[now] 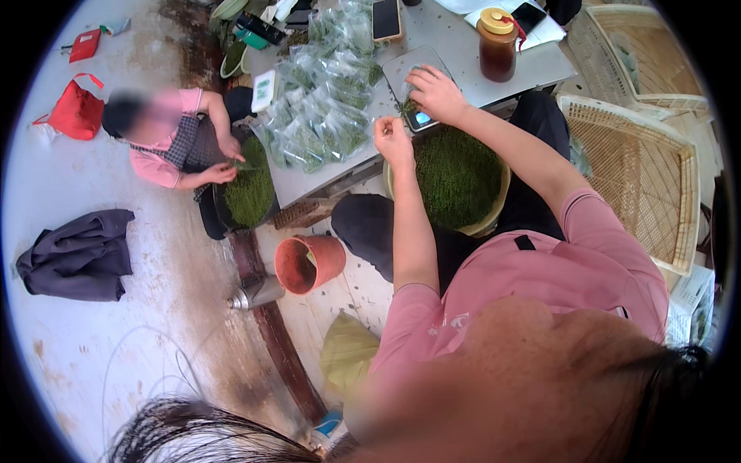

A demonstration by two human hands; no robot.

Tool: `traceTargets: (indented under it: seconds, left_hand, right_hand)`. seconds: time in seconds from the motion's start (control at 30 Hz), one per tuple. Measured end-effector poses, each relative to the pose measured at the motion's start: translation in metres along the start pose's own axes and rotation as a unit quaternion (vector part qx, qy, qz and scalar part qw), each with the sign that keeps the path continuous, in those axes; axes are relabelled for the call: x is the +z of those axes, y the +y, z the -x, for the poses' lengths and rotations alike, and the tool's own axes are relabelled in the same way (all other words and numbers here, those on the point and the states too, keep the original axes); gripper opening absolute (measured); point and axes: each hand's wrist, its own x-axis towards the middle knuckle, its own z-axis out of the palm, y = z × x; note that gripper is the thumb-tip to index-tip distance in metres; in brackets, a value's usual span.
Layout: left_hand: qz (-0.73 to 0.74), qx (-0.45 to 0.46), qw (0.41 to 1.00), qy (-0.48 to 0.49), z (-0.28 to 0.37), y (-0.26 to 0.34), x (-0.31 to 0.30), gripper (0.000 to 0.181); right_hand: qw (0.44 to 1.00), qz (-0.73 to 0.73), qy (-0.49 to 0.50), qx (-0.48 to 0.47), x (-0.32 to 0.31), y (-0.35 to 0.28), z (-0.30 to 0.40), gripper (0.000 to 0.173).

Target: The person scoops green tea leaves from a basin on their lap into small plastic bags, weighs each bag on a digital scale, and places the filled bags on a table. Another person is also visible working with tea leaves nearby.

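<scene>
On the table's near edge stands a digital scale (394,70) with a lit display. My right hand (435,95) is over its pan, fingers curled around a clear plastic bag of green plant bits (410,107), mostly covered by the hand. Just left of the scale, my left hand (395,142) is raised with thumb and fingertips pinched together; anything tiny between them is too small to make out. Below both hands, between my knees, sits a wide tub (505,197) heaped with small green plant pieces (457,179).
Many filled clear bags (324,110) cover the table (463,95) at left. A lidded jar (498,49) and a phone (386,20) stand beyond. A co-worker (173,139) works over another tub of greens (250,191). Around me are an orange bucket (333,266) and a plastic crate (631,179).
</scene>
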Motion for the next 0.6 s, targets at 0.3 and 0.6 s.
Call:
traceTargets:
  seconds: [0.3,0.6]
  left_hand:
    - [0.169,-0.147,0.975,-0.011,0.043,0.052,-0.027,0.006]
    - [0.193,-0.175,0.965,-0.029,0.06,0.024,-0.032,0.006]
  right_hand:
    - [0.996,-0.079,-0.038,-0.005,-0.024,-0.001,0.018,0.05]
    - [0.994,-0.088,-0.001,0.071,-0.042,-0.031,0.063,0.041]
